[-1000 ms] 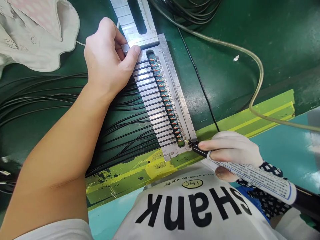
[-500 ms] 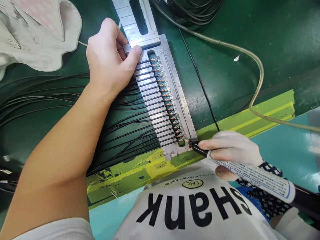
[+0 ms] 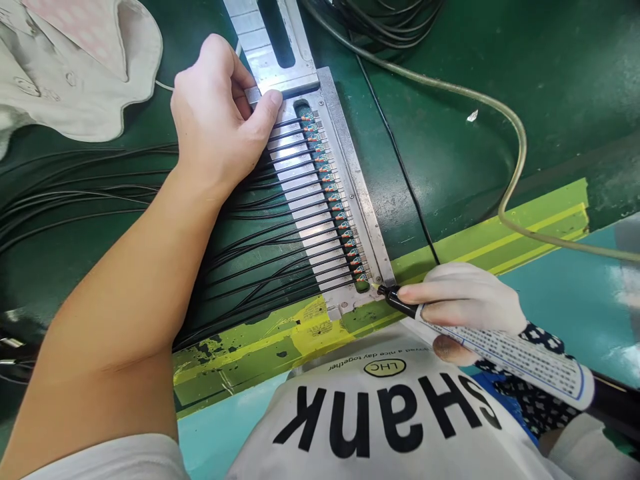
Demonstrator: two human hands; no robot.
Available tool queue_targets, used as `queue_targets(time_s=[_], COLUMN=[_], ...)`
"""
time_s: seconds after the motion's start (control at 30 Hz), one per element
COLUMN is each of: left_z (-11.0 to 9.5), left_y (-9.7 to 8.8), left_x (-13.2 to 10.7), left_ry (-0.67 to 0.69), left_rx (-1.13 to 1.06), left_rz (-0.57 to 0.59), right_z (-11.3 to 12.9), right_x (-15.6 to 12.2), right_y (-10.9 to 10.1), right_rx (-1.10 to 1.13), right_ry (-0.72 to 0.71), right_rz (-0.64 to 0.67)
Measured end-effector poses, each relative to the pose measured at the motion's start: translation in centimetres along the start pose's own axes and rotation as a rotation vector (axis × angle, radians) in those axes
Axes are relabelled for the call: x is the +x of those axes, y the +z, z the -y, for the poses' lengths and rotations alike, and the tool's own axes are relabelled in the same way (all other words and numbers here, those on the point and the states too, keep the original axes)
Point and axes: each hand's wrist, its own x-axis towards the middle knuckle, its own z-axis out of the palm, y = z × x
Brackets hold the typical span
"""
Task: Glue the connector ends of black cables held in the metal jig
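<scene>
two hands, barely moved: left hand pinches the steel jig, right hand pinches a black marker at the bottom wire.

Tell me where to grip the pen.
Grip the pen's white barrel just behind its black front, coming from above as the right hand does. The barrel is long and slim, and holding there leaves the tip free beside the metal jig.

The right hand has shifted the black marker slightly.
</scene>
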Motion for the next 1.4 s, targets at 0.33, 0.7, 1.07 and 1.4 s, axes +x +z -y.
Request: queue_targets(time_s=[0.33, 0.7, 1.07, 1.4], left_z=[0.4, -0.7, -11.5, -19.3], left_y=[-0.2, -0.7, -2.4, 3.2], left_x=[0.1, 0.1, 5.9, 21.7], left_ry=[0.024, -0.032, 0.340, -0.229], left_rx=[0.067, 0.095, 0.163, 0.238], left_rz=[0.133, 0.040, -0.014, 0.077], right_z=[-0.2, 0.0, -4.9, -10.7], right_x=[-0.1, -1.6, 5.9, 8.5], right_y=[0.0, 1.2, -8.3, -13.3], right_rx=[0.031, 0.235, 1.277, 1.561], right_ry=[-0.034, 0.003, 0.278, 0.237], right_rz=[-0.009, -0.243, -0.976, -1.078])
